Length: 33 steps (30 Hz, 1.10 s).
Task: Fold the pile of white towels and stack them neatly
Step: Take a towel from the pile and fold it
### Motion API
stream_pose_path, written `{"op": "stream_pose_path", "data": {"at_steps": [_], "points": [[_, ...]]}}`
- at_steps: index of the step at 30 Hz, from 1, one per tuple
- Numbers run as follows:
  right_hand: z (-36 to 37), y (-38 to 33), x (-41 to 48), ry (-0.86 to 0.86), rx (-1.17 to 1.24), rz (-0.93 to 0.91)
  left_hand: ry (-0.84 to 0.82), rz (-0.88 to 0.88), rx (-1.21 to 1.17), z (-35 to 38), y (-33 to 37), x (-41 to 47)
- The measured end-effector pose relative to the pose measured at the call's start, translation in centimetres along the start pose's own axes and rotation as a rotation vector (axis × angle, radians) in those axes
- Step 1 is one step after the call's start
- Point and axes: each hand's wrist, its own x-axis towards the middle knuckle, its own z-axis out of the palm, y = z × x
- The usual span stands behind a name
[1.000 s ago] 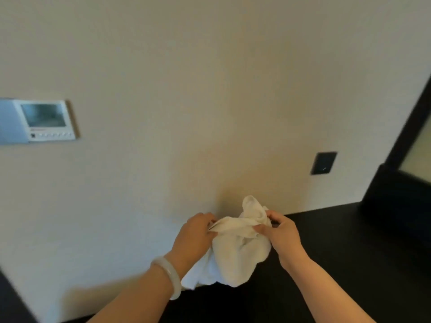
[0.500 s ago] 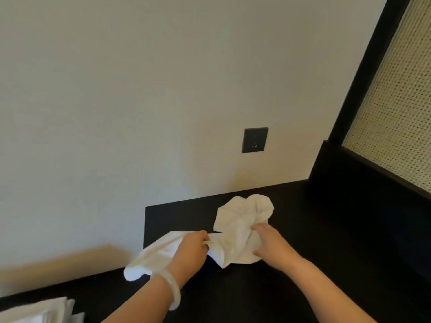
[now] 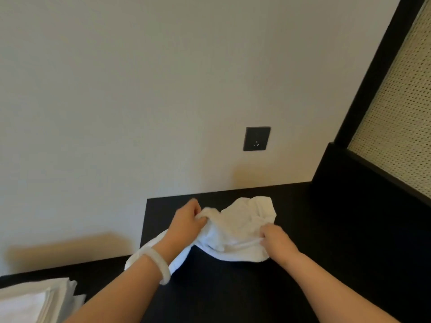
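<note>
Both forearms reach fwd from the bottom edge, bare, elbows out of frame. Left hand (image 3: pixel 186 221) is a loose fist, knuckles up, fingers (image 3: pixel 200 221) curled tight on a bunched ridge of the white towel (image 3: pixel 238 229); a pale, smooth bangle (image 3: pixel 155 261) sits on that wrist. Right hand (image 3: pixel 276 238) is lower and nearer the camera, fingers pinched together on the towel's near edge, w/ a small fold of cloth gripped between them.

Towel is crumpled, unfolded, spread between the two hands on the black surface (image 3: pixel 233 294), near the wall (image 3: pixel 163 89); its far right corner puffs up, and a tail drapes back under the left wrist. Soft terry-like look, lots of creases.

Bottom left corner: stack of folded white towels (image 3: pixel 35 301), flat layered edges, on the same surface, well apart from the crumpled one.

Surface is matte, dark, w/ a stepped edge at the wall. Dark square socket (image 3: pixel 256 138) on the wall. Right: black frame (image 3: pixel 373 89) w/ a woven, perforated beige panel (image 3: pixel 401 124).
</note>
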Motion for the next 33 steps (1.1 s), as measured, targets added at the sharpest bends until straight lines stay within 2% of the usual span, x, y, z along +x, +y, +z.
{"op": "stream_pose_path", "data": {"at_steps": [2, 4, 7, 9, 10, 13, 14, 16, 18, 20, 22, 24, 26, 28, 31, 33], "points": [[-1.2, 1.0, 0.1, 0.143, 0.138, 0.122, 0.076, -0.030, -0.046, 0.3, 1.2, 0.4], [-3.3, 2.0, 0.0, 0.376, 0.353, 0.163, 0.159, -0.046, -0.119, 0.5, 2.3, 0.9], [-7.0, 3.0, -0.4, 0.699, 0.604, 0.064, 0.330, -0.027, -0.230, 0.2, 4.6, 2.1], [-8.0, 3.5, -0.7, 0.753, 0.690, -0.035, 0.413, 0.006, -0.287, 0.5, 5.7, 2.9], [-7.8, 3.8, -0.8, 0.673, 0.661, -0.085, 0.410, 0.025, -0.271, 0.9, 5.8, 3.1], [-4.7, 5.4, -0.8, 0.063, 0.315, -0.180, 0.212, 0.009, -0.025, 3.6, 3.9, 3.1], [-3.8, 6.1, -0.6, -0.066, 0.248, -0.177, 0.135, -0.016, 0.073, 4.7, 2.9, 2.8], [-3.4, 7.4, 0.4, -0.076, 0.272, -0.118, 0.021, -0.076, 0.231, 6.5, 1.0, 2.1], [-4.0, 8.2, 2.1, 0.045, 0.329, -0.049, -0.023, -0.169, 0.331, 7.6, 0.0, 1.2], [-4.4, 8.8, 4.2, 0.148, 0.377, 0.029, -0.036, -0.251, 0.333, 8.4, -0.7, 0.3], [-4.6, 9.4, 6.1, 0.174, 0.396, 0.052, -0.023, -0.307, 0.318, 9.3, -1.3, -0.3], [-4.6, 9.9, 7.9, 0.031, 0.343, -0.049, 0.019, -0.399, 0.334, 10.1, -1.5, -0.3], [-4.8, 10.0, 9.1, -0.249, 0.275, -0.145, 0.048, -0.554, 0.289, 10.7, -1.4, 0.1], [-5.3, 9.7, 9.5, -0.477, 0.250, -0.157, 0.033, -0.615, 0.233, 10.9, -1.0, 0.7], [-5.6, 10.0, 10.0, -0.591, 0.381, -0.171, 0.156, -0.556, 0.094, 10.3, -0.8, 1.6], [-5.8, 10.4, 10.3, -0.538, 0.277, -0.258, 0.280, -0.533, -0.041, 9.4, -0.2, 2.2]]}}
